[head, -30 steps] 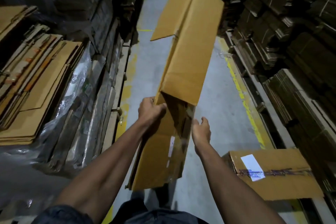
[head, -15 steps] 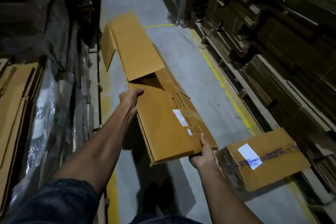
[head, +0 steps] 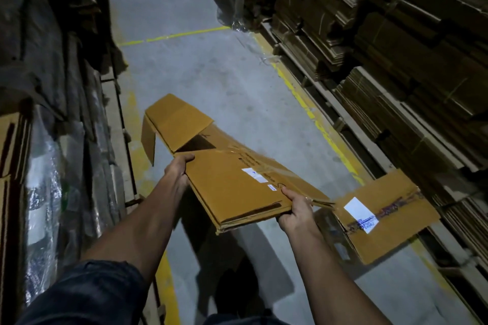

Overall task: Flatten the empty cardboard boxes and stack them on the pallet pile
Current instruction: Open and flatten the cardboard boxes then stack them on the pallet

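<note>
Both the left hand [head: 177, 172] and right hand [head: 295, 208] grip the flattened box [head: 227, 185], held level mid-aisle at six o'clock; stacking comes next, probably onto the cardboard stacks [head: 396, 103] at three o'clock.

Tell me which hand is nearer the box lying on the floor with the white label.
Right. The right hand grips the near corner of the flattened box, just beside the labelled box on the floor. The left hand grips the opposite edge, farther from it.
</note>
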`<action>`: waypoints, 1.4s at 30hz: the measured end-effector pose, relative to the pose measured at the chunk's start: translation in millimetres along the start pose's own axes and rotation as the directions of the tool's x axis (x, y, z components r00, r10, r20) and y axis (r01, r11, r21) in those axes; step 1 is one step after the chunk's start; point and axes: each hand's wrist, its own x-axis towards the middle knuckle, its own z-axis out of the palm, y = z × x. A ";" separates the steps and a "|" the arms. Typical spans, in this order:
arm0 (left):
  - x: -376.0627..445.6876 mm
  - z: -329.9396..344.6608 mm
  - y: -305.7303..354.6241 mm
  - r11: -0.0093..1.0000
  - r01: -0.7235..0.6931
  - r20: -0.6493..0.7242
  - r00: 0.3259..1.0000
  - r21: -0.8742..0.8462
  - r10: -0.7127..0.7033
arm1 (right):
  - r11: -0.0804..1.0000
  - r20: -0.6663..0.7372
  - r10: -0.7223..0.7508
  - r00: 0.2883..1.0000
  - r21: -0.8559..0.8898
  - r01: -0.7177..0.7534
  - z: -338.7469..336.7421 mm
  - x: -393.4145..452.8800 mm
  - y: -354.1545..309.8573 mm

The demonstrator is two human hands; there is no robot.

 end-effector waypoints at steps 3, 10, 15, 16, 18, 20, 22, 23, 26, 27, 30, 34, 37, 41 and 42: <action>-20.8 4.5 -2.0 0.999 0.019 0.027 0.999 -0.027 -0.019 | 0.999 -0.031 -0.030 0.999 -0.020 0.030 8.6 1.1 -2.8; -70.8 13.5 -35.3 0.988 0.051 0.146 0.989 -0.148 -0.029 | 0.995 -0.076 -0.097 0.992 -0.012 0.096 28.5 4.2 -18.7; -92.8 9.7 -80.0 0.995 0.065 0.051 0.997 -0.077 -0.061 | 0.980 -0.098 -0.182 0.978 -0.104 0.172 25.4 2.9 -40.3; -99.0 8.9 -92.1 0.993 0.083 0.037 0.996 -0.080 -0.080 | 0.976 -0.098 -0.194 0.976 -0.125 0.181 22.2 2.9 -45.3; -110.2 8.9 -115.8 0.991 0.092 -0.001 0.996 -0.096 -0.093 | 0.966 -0.090 -0.206 0.974 -0.174 0.189 16.0 1.5 -54.6; -122.4 9.2 -137.4 0.989 0.078 -0.047 0.995 -0.123 -0.085 | 0.950 -0.077 -0.228 0.971 -0.238 0.204 11.2 -0.1 -60.7; -136.9 11.3 -156.6 0.985 0.047 -0.087 0.994 -0.166 -0.062 | 0.923 -0.063 -0.255 0.965 -0.313 0.223 4.3 -0.4 -66.1; -146.5 13.0 -165.4 0.982 0.033 -0.099 0.994 -0.188 -0.052 | 0.904 -0.055 -0.269 0.961 -0.358 0.233 0.6 -0.2 -70.6; -181.0 15.5 -179.9 0.969 0.048 -0.058 0.996 -0.243 -0.064 | 0.860 -0.083 -0.307 0.948 -0.450 0.239 -4.9 0.6 -77.3; -193.6 17.4 -183.2 0.965 0.068 -0.013 0.997 -0.254 -0.073 | 0.852 -0.079 -0.300 0.951 -0.471 0.229 -8.5 1.0 -79.6; -227.2 31.1 -201.6 0.962 0.149 0.161 0.980 -0.227 -0.114 | 0.772 0.148 -0.199 0.969 -0.585 0.248 -31.5 -2.2 -87.5; -239.7 56.8 -237.6 0.905 0.185 0.176 0.976 -0.384 -0.126 | 0.708 0.169 -0.215 0.962 -0.651 0.273 -44.4 -3.7 -89.0; -239.8 72.8 -253.6 0.752 0.019 -0.007 0.999 -0.659 -0.031 | 0.751 -0.023 -0.289 0.957 -0.625 0.212 -27.8 -4.9 -90.3; -234.6 62.1 -259.3 0.603 -0.164 -0.225 0.974 -0.781 -0.026 | 0.722 0.068 -0.299 0.952 -0.636 0.272 -32.8 6.5 -90.8; -230.8 55.6 -258.9 0.589 -0.166 -0.234 0.971 -0.791 -0.041 | 0.719 0.085 -0.293 0.952 -0.637 0.277 -34.8 8.8 -91.5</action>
